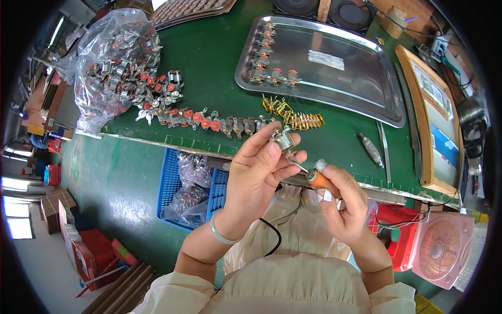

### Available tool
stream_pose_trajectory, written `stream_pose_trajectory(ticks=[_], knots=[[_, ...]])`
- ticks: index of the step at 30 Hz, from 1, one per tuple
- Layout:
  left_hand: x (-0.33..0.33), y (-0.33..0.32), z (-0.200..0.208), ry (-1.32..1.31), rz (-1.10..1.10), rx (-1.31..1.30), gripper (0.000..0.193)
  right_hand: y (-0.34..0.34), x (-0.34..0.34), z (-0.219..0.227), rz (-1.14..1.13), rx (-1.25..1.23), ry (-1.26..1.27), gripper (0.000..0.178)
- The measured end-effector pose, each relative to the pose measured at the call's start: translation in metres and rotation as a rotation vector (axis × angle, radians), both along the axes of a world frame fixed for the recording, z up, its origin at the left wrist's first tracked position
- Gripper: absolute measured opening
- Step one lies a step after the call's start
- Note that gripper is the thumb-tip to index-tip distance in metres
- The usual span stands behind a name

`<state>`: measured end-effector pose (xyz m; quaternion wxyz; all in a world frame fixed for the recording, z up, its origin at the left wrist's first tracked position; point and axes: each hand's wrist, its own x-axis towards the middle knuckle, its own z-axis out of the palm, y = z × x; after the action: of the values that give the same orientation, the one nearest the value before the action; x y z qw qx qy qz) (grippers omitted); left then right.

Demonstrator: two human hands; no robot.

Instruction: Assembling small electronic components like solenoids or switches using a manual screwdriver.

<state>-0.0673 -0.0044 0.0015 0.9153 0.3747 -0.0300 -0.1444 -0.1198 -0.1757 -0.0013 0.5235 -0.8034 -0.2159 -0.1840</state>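
At the front edge of the table [209, 57], pinching a silvery, yellow-framed part [284, 140] between thumb and fingers of the left hand [253, 175], and wrapping fingers of the right hand [344, 204] around an orange screwdriver [323, 182]. Leaving bare green between bag [112, 39] and tray [361, 86], crowding the edge leftward with loose parts [214, 125]. Showing a pale label [326, 59] in the tray, too small for reading.

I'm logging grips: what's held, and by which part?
Left hand: a small metal component, by its body, between thumb and fingers. Right hand: a screwdriver, by its orange handle.
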Motion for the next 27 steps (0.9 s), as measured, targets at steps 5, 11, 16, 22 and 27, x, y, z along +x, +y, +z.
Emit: stream_pose_trajectory(ticks=[5, 11, 16, 22, 27], knots=[[-0.002, -0.004, 0.001, -0.036, 0.080, 0.002, 0.038, 0.008, -0.011, -0.004, 0.009, 0.147, 0.173, 0.038], [-0.002, -0.011, -0.002, -0.091, 0.164, -0.016, 0.036, 0.011, -0.017, -0.004, 0.102, 0.724, 0.596, 0.035], [-0.005, -0.015, -0.003, -0.105, 0.199, -0.035, 0.037, 0.013, -0.002, -0.015, -0.190, -0.061, -0.164, 0.035], [-0.008, -0.014, 0.000, -0.128, 0.225, -0.002, 0.037, 0.001, -0.001, -0.001, 0.474, 1.069, 0.956, 0.036], [-0.010, -0.015, 0.000, -0.173, 0.267, 0.010, 0.037, 0.026, -0.001, 0.005, -0.111, 0.547, 0.350, 0.045]])
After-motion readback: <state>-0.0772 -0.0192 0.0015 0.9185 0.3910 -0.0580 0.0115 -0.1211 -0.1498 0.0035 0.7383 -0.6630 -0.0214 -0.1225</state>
